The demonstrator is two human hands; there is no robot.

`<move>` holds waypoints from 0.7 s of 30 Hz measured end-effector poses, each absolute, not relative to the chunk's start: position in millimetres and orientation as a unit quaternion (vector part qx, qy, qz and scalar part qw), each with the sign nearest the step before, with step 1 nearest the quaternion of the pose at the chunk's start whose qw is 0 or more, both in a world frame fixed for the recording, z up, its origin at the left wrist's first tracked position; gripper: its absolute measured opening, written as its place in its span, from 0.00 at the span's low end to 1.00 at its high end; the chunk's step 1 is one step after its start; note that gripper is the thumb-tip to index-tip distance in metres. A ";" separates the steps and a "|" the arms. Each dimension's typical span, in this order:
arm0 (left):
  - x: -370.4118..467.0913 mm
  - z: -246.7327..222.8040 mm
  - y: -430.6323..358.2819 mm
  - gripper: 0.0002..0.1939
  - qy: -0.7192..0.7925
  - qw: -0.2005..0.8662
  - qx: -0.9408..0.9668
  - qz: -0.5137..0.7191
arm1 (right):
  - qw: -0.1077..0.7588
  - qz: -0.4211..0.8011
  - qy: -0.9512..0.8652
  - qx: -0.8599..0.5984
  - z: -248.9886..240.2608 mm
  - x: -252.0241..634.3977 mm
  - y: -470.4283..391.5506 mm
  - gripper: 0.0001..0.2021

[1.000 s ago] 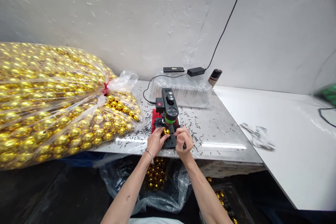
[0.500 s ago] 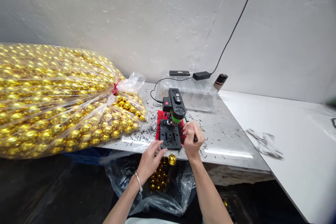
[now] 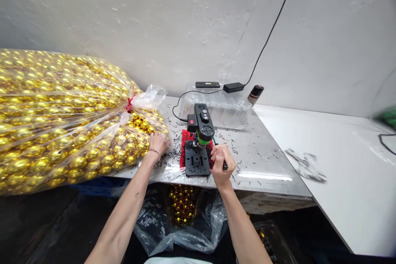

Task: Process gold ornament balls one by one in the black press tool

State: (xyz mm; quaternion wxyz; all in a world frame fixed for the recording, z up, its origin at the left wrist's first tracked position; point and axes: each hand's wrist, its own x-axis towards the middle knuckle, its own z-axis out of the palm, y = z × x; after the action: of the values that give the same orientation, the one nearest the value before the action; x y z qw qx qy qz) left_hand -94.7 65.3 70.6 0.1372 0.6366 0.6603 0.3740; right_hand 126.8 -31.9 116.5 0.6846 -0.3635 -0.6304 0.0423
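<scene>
A small black bench drill press (image 3: 204, 120) with a green ring stands on a red mat (image 3: 182, 161), its slotted base plate (image 3: 197, 168) littered with dark shavings. My right hand (image 3: 223, 164) is wrapped round the lever handle (image 3: 225, 166) at the press's right side. To the left lies a big clear bag (image 3: 77, 123) full of shiny gold balls, tied with red string. My left hand (image 3: 159, 143) reaches in at the bag's right end, against the gold balls; its fingertips are mostly hidden. No ball shows on the base plate.
Below the table edge hangs an open clear plastic bag (image 3: 185, 233) with gold balls (image 3: 182, 205) in it. Behind the press are a clear plastic tray (image 3: 229, 109), a power adapter (image 3: 234, 87) and a dark-capped can (image 3: 255, 94). White gloves (image 3: 306, 165) lie on the right-hand table.
My left hand has moved from in front of the base plate up and left to the big bag. A gold ball falling below the plate is gone from sight. My right hand stays on the lever.
</scene>
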 end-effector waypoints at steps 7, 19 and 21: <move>-81.7 77.9 5.7 0.25 0.598 0.330 0.483 0.548 | 0.683 0.039 -0.629 -0.369 112.8 126.5 -31.9 0.16; -4.2 35.0 -6.9 0.20 0.496 0.566 0.372 0.544 | 0.668 0.036 -0.639 -0.380 108.9 128.6 -33.1 0.15; 1.7 29.4 -5.2 0.20 0.512 0.511 0.444 0.528 | 0.665 0.033 -0.645 -0.375 109.2 129.0 -33.4 0.15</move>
State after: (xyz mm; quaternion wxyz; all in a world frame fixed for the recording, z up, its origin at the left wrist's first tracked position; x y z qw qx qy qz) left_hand 1.7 -5.2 29.4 0.5112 0.4443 0.5119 0.5284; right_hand 129.0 -33.4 109.2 0.6654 -0.3748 -0.6447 0.0328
